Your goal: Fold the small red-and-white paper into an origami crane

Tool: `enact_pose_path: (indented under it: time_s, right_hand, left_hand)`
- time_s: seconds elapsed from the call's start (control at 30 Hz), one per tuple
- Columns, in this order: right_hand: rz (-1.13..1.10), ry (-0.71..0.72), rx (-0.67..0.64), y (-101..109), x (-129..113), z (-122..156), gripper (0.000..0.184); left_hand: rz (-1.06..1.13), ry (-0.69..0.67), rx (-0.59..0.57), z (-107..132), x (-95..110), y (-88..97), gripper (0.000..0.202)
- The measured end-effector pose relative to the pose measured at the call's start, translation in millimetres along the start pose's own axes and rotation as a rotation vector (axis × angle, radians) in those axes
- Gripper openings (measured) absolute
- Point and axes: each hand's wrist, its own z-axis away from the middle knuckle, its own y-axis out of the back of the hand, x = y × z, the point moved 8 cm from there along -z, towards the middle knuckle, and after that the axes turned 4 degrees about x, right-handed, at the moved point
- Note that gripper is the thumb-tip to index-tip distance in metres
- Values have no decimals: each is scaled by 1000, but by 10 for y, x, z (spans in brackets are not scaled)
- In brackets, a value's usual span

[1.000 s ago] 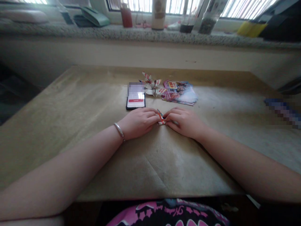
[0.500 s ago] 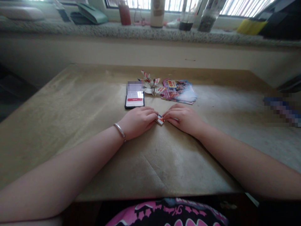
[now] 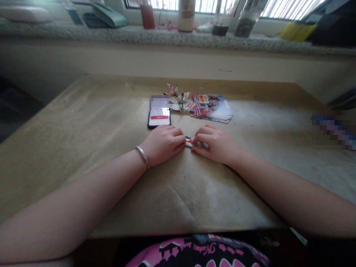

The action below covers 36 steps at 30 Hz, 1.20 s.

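Observation:
Between my two hands, on the table, is a small folded piece of printed paper point(image 3: 189, 142), white with orange and dark marks. My left hand point(image 3: 164, 144) grips its left side with the fingers closed, palm down. On the other side, my right hand point(image 3: 215, 144) pinches the paper's right edge between thumb and fingertips. The fingers hide part of the paper. Just beyond my left hand lies a phone point(image 3: 159, 118) with a lit screen. Folded paper shapes with pointed petals point(image 3: 180, 102) stand beside the phone, and a stack of colourful printed leaflets point(image 3: 213, 107) lies to their right.
The table point(image 3: 133, 207) has a tan cover with a crease near its front edge. Behind it, a stone windowsill point(image 3: 161, 37) carries several bottles and jars, including a red one point(image 3: 147, 15). A blurred blue and pink object point(image 3: 335, 129) lies at the right edge.
My right thumb and fingers have shifted on the folded paper, with the thumb now lower and nearer. Less of the paper shows. My left hand has barely moved.

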Motion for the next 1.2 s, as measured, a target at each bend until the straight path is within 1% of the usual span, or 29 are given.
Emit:
enact_pose_path:
  time_s: [0.1,0.2,0.3,0.53,0.77,0.97,1.2]
  right_hand:
    - [-9,-35,-23,-12,-19,-12,16]
    - [-26,-79,-17,-6,-19,-29,14]
    - [-44,-133,-3,-18,23,-47,13]
    - [-138,-210,19,-82,118,-74,10]
    - [-125,-294,54,-34,154,-39,8]
    - [-120,-316,70,-44,198,-25,10]
    - [-117,-298,94,-56,223,-21,12]
  left_hand:
    - [6,5,-4,-19,10,-7,23]
    - [5,13,-6,-33,13,-15,22]
    - [5,22,-8,-37,6,-27,22]
    - [12,79,-16,-37,-45,-73,24]
    - [13,92,-10,-38,-48,-68,23]
    - [21,116,2,-56,-74,-64,24]
    - [81,123,21,-59,-101,-89,21]
